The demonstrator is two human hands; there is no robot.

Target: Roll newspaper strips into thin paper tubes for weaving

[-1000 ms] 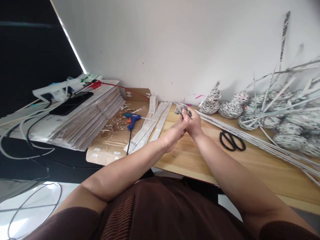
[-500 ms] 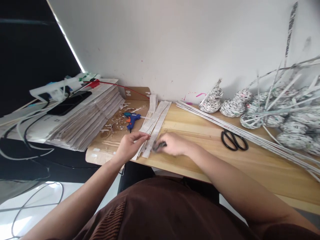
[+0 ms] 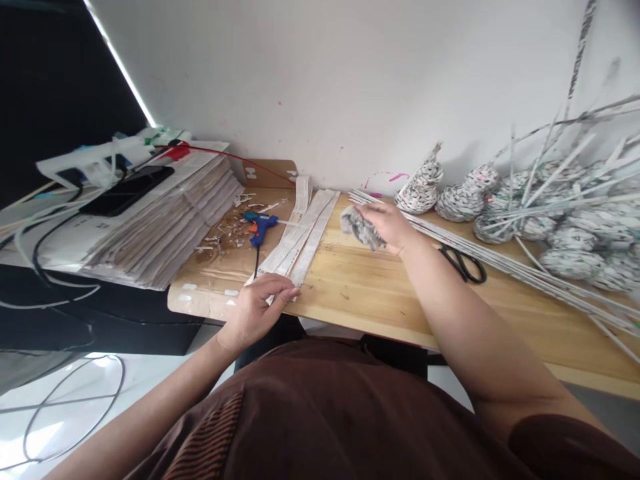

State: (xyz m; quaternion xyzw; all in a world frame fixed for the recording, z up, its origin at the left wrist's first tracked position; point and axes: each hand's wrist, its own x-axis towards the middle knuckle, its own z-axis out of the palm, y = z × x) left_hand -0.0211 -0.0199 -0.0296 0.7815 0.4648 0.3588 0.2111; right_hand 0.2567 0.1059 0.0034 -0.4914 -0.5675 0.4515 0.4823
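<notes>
My right hand (image 3: 387, 225) grips a crumpled grey cloth (image 3: 361, 228) above the wooden tabletop, to the right of the flat newspaper strips (image 3: 316, 232). At the near ends of those strips, by the table's front edge, is my left hand (image 3: 264, 305). Its thumb and fingers are pressed together, and whatever may be between them is too small to make out. A blue glue gun (image 3: 263, 227) lies left of the strips on a brown cardboard sheet (image 3: 205, 283), among torn paper scraps.
A tall stack of paper (image 3: 170, 230) stands at the left, with a black phone (image 3: 127, 191) and cables on it. Long thin paper rods (image 3: 480, 259) cross the right side, over black-handled scissors (image 3: 463, 265). Several woven paper forms (image 3: 420, 187) stand along the wall.
My right hand has moved away from the strips, to the right and farther back, with the cloth in it. My left hand has come down toward the table's front edge.
</notes>
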